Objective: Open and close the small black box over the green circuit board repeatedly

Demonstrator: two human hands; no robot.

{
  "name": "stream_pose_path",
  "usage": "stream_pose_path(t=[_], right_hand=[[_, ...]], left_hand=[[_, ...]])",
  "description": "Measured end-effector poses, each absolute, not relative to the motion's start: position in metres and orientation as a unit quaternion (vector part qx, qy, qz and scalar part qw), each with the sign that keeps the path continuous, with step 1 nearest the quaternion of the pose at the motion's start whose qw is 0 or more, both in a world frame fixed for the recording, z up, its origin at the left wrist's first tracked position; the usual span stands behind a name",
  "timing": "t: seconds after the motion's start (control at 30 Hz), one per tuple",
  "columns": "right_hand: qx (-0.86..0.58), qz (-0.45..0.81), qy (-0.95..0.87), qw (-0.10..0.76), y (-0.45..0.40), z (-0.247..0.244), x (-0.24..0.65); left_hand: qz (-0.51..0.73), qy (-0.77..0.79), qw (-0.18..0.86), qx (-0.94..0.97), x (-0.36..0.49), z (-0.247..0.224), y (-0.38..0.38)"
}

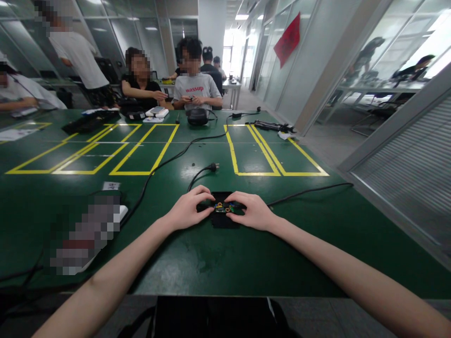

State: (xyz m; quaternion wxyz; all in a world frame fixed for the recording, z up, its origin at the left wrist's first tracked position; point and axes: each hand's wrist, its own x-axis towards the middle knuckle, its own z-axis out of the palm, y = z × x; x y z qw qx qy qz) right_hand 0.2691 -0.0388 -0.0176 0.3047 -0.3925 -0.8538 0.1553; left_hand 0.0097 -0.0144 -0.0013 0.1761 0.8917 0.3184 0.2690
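Observation:
A small electronic assembly (pixel 224 208), with a green board and two orange rings, is at the middle of the green table, over a flat black piece (pixel 225 221). My left hand (pixel 188 209) pinches its left end between thumb and fingers. On the right end, the thumb and fingers of my right hand (pixel 255 211) close round it in the same way. Dark parts show inside the curl of both hands; their shape is too small to make out.
A black plug (pixel 213 167) lies just beyond my hands. Black cables (pixel 155 170) cross the green table (pixel 169 277). At the left is a blurred white-edged device (pixel 88 234). Yellow tape outlines, a black case (pixel 197 116) and several people are farther back.

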Motion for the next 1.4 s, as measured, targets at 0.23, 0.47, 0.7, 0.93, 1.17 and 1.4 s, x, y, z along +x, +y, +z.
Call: stream_pose_path(t=[0.23,0.47,0.7,0.93,1.17,1.4], right_hand=[[-0.384,0.154,-0.856,0.310,-0.037,-0.015,0.270],[-0.433,0.111,-0.841,0.303,-0.033,-0.008,0.284],[-0.387,0.157,-0.855,0.307,-0.045,-0.003,0.302],[-0.346,0.167,-0.863,0.327,-0.056,-0.006,0.299],[-0.319,0.168,-0.882,0.304,-0.057,-0.008,0.296],[-0.304,0.142,-0.901,0.274,-0.057,-0.007,0.294]], left_hand=[[0.243,0.338,0.174,0.893,0.009,-0.004,-0.011],[0.244,0.345,0.200,0.884,0.006,0.003,-0.006],[0.267,0.325,0.278,0.864,0.002,0.020,-0.020],[0.240,0.314,0.336,0.855,0.001,0.020,-0.027],[0.211,0.297,0.344,0.865,0.004,0.016,-0.028],[0.200,0.292,0.309,0.883,0.002,0.015,-0.028]])
